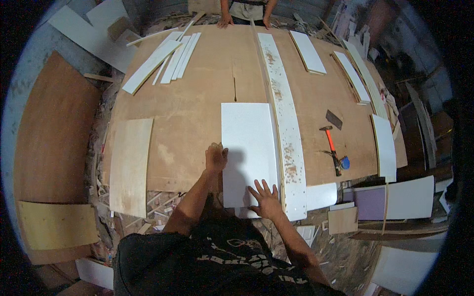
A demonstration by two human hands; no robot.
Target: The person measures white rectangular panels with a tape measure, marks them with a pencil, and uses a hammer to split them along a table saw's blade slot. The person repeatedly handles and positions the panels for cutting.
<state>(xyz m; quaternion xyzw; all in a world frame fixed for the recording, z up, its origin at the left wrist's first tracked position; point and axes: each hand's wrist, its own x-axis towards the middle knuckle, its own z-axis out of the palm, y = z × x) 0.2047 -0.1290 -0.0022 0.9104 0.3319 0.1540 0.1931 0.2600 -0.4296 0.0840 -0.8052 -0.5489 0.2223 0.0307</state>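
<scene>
A white rectangular board [247, 128] lies on the large plywood worktable [187, 113], beside a long white strip [289, 148] with brown spots. My left hand [216, 159] grips the board's left edge with curled fingers. My right hand [264, 200] rests on the lower right of the same board, fingers spread. To the right lie a red-orange handled hammer [331, 143], a dark flat piece [334, 119] and a blue round object [345, 163]. A pale wooden panel [129, 165] lies to the left.
Narrow white strips [151, 67] lie at the back left, more white pieces [307, 53] at the back right. Another person's hands [225, 20] touch the far edge. Leaning boards [59, 133] flank the table on the left; scraps and boards [410, 197] crowd the lower right.
</scene>
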